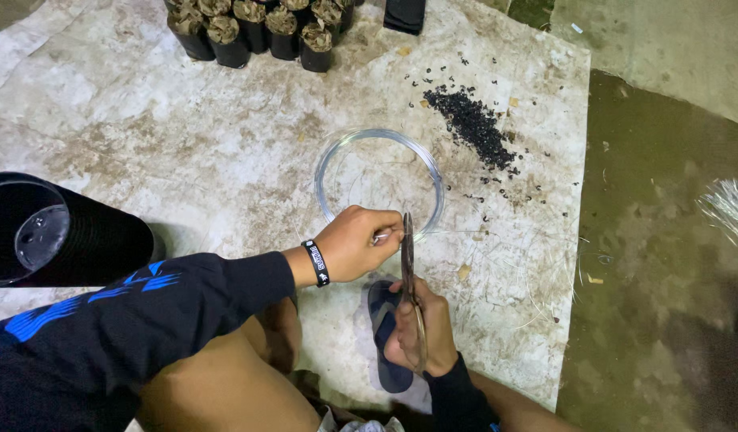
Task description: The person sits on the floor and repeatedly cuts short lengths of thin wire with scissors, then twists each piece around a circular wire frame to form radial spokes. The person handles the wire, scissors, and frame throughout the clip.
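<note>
Left hand (359,244): fingers pinched tight on the end of a thin clear line, just left of the blades, at centre frame.
Right hand (423,330): lower centre, fingers wrapped around the handles of rusty scissors (407,264), blades pointing up towards the pinched line.
Coil of line (379,181): lies flat in a ring on the pale mat (145,120), just above the left hand; one strand runs off towards the right.
Nearby: a blue sandal (382,320) under the right hand, black grit (473,124) at upper right, small black potting bags (253,32) along the top edge.
Risk to fingers: the blades sit very near the left fingertips, so a cut made too near could nick them.
Risk to line: stiff line may spring back and loosen or tangle the coil if the pinch slips.
Risk of poor cut: rusty blades may fold the line instead of slicing it.
</note>
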